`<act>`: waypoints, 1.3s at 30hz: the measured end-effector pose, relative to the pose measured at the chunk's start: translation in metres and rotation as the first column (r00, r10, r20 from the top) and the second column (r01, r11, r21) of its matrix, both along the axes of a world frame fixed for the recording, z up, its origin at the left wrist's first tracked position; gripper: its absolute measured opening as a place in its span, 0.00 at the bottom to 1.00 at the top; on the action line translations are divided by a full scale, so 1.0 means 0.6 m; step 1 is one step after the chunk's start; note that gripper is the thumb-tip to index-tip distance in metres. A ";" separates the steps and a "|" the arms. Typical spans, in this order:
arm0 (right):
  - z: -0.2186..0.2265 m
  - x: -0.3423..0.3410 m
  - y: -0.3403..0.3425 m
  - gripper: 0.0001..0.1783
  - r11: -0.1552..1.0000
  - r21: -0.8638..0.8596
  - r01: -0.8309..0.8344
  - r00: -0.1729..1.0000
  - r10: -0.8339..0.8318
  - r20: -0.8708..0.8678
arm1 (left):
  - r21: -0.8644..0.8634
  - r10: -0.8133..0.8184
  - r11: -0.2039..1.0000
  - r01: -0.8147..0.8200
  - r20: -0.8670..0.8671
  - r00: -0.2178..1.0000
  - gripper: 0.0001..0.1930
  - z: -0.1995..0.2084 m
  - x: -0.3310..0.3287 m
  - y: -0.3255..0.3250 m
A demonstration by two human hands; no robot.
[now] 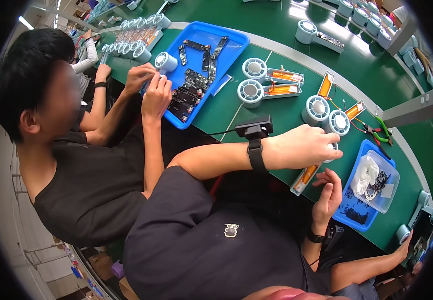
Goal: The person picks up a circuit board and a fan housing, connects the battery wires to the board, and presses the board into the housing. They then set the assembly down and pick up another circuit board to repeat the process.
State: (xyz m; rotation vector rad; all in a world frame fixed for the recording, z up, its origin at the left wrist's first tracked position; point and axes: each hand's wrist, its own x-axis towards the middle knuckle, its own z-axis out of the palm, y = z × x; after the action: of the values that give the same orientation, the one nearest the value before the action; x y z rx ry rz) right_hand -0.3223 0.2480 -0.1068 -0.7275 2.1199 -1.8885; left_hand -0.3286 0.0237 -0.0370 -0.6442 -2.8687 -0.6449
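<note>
My left hand (304,146), with a black strap and a small black device at the wrist, reaches across and grips the round head of a pale blue handheld fan (305,179). The hand hides most of that head. The fan's opened handle shows an orange battery and points toward me at the table edge. Beside the handle is my right hand (328,197), its fingers bent but apart, with nothing visible in it. Just beyond my left hand lie two similar opened fans, one (316,110) next to the other (338,123), with loose wires.
Pliers (384,132) with green handles lie beyond the blue tray (337,214), which holds a clear box (389,201) and small black parts. Two more opened fans (250,93) stand left. A co-worker (91,185) works beside a blue tray (241,39) of circuit boards. A metal post (416,107) rises at right.
</note>
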 end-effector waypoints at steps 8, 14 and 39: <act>-0.003 0.004 0.001 0.23 0.999 -0.020 0.033 0.999 -0.033 0.002 | 0.009 0.197 0.979 -0.203 -0.289 0.937 0.17 0.035 0.011 -0.095; 0.003 0.006 0.005 0.19 1.000 -0.013 -0.020 1.000 0.020 0.015 | -0.310 0.986 0.132 -0.941 -0.056 0.157 0.19 -0.009 0.011 -0.463; 0.063 -0.012 -0.062 0.14 0.997 0.045 -0.059 0.982 0.066 -0.175 | 0.812 0.139 0.280 -0.511 0.493 0.859 0.11 -0.043 0.137 0.032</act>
State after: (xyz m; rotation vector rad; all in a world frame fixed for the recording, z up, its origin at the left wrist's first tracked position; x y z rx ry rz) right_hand -0.3295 0.2110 -0.0689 -0.9746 2.2025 -1.8048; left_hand -0.2462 0.0431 -0.0629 0.3113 -2.0578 -2.1933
